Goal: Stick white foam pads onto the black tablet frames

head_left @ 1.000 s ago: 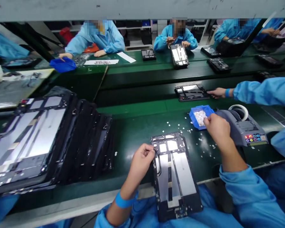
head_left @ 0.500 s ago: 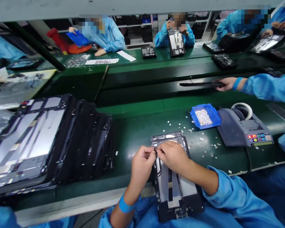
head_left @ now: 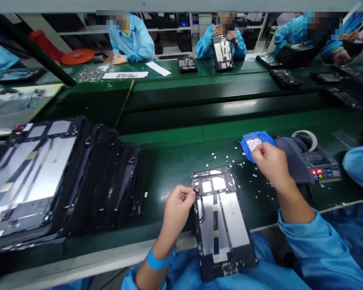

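Note:
A black tablet back frame [head_left: 222,225] with silver panels lies in front of me, its near end over the table edge on my lap. My left hand [head_left: 178,206] pinches a thin black cable at the frame's upper left corner. My right hand [head_left: 269,163] is raised over the near side of a small blue bin [head_left: 250,141] of tiny white pieces, fingers bunched at its edge. Whether a piece sits between those fingers cannot be told.
A fanned stack of tablet frames [head_left: 57,177] fills the left of the green table [head_left: 169,165]. A grey tape dispenser [head_left: 311,161] stands right of the bin, with white bits scattered about it. People in blue coats work at the far bench.
My right hand left the frame's top edge and went back right to the blue bin. The co-worker's arm and the frame it held on the belt have gone from view. My left hand stayed.

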`<state>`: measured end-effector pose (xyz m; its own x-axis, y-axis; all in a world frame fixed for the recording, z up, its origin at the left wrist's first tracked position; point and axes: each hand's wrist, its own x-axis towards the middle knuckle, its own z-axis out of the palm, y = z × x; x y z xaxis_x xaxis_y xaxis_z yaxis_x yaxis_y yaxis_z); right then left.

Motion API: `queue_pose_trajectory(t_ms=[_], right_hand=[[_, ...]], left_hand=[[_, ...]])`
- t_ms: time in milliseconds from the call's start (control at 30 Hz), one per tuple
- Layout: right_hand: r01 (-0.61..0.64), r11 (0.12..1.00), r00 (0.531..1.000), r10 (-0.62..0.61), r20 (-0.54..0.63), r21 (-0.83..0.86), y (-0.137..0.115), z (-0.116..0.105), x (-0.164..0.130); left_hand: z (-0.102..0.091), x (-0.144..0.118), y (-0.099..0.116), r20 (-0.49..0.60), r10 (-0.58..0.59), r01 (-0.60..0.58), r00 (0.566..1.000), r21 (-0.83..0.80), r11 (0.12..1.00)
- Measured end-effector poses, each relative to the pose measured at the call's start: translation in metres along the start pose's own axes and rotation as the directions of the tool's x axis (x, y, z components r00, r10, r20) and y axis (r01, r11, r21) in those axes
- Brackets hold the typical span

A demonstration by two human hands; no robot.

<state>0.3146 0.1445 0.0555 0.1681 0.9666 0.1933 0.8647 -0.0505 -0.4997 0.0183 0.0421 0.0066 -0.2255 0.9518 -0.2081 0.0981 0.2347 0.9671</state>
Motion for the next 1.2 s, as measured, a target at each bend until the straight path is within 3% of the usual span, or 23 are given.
queue_pose_trajectory(t_ms=[67,133,233,333,400,533,667,800,900,1033,1200], right_hand=[[-0.050,0.991,0.999,0.050,-0.005,-0.123,0.017,-0.011,0.012],[0.037,0.990,0.998,-0.030,0.050,-0.138,0.013,-0.009,0.006],[0.215,0.975,0.960,-0.223,0.167,0.061,-0.023,0.009,-0.029],[0.251,0.920,0.848,-0.359,0.389,0.302,-0.070,0.031,-0.060],[0.212,0.920,0.785,-0.361,0.503,0.329,-0.091,0.042,-0.067],[0.195,0.952,0.775,-0.296,0.559,0.234,-0.105,0.056,-0.055],[0.234,0.955,0.750,-0.298,0.591,0.184,-0.107,0.065,-0.046],[0.286,0.951,0.745,-0.297,0.597,0.116,-0.113,0.069,-0.049],[0.310,0.949,0.745,-0.282,0.604,0.060,-0.115,0.069,-0.049],[0.289,0.957,0.737,-0.245,0.630,0.034,-0.117,0.068,-0.044],[0.270,0.962,0.702,-0.230,0.674,0.047,-0.120,0.066,-0.038]], left_hand=[[0.000,0.002,-0.001,-0.004,-0.001,0.001,1.000,-0.012,1.000],[0.001,0.002,0.000,-0.002,-0.005,0.005,1.000,-0.007,1.000],[0.003,0.000,0.006,0.019,-0.009,0.009,1.000,0.026,1.000],[0.002,-0.005,0.012,0.052,0.007,-0.011,0.999,0.073,0.997],[-0.002,-0.009,0.013,0.066,0.034,-0.041,0.997,0.114,0.993],[-0.018,-0.013,0.003,0.007,0.159,-0.154,0.987,0.279,0.948],[-0.036,-0.009,-0.011,0.025,0.390,-0.352,0.920,0.488,0.799],[-0.041,-0.002,-0.013,0.205,0.580,-0.572,0.788,0.591,0.569],[-0.038,0.002,-0.009,0.317,0.627,-0.646,0.711,0.646,0.407],[-0.034,0.006,-0.005,0.393,0.624,-0.667,0.676,0.686,0.291],[-0.036,0.011,-0.003,0.430,0.621,-0.687,0.655,0.680,0.255]])
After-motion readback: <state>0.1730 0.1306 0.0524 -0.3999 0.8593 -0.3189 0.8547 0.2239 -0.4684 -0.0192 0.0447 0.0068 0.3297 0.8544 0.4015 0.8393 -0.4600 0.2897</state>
